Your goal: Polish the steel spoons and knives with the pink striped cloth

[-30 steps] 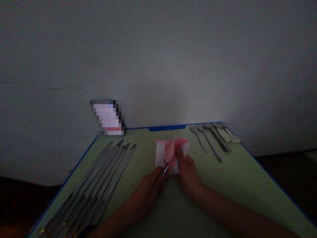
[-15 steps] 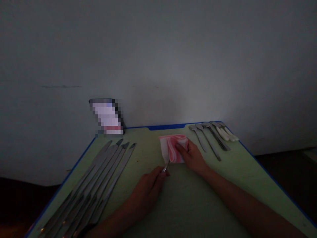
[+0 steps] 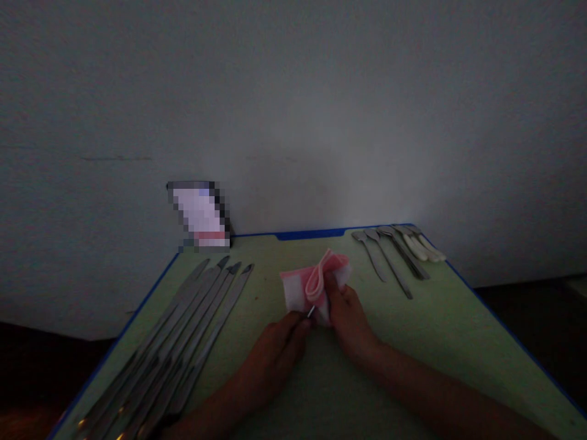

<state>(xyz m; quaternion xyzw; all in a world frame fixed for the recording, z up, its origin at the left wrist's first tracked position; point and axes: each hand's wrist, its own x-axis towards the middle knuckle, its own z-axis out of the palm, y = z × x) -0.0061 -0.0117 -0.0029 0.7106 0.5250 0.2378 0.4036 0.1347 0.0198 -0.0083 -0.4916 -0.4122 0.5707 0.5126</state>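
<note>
Pinched in the fingers of my left hand (image 3: 275, 354) is a thin, shiny metal piece of cutlery (image 3: 312, 311). Only a short length of it shows; its far end is hidden in a folded pink and white cloth (image 3: 296, 288), so its kind cannot be made out. My right hand (image 3: 355, 321) is closed on the right side of this cloth, with the thumb pressing on a fold. The cloth is bunched in a loop around the metal piece, and both hands are close together over the middle of the table.
Several table knives (image 3: 215, 324) lie side by side on the left of the green table (image 3: 413, 379). Several spoons (image 3: 389, 263) and some white-handled cutlery (image 3: 417, 247) lie at the back right. A blurred phone (image 3: 199, 214) leans against the grey wall (image 3: 293, 110).
My right hand has come nearer and slightly left with the cloth, whose fold now stands higher. Less of the metal piece shows between my hands.
</note>
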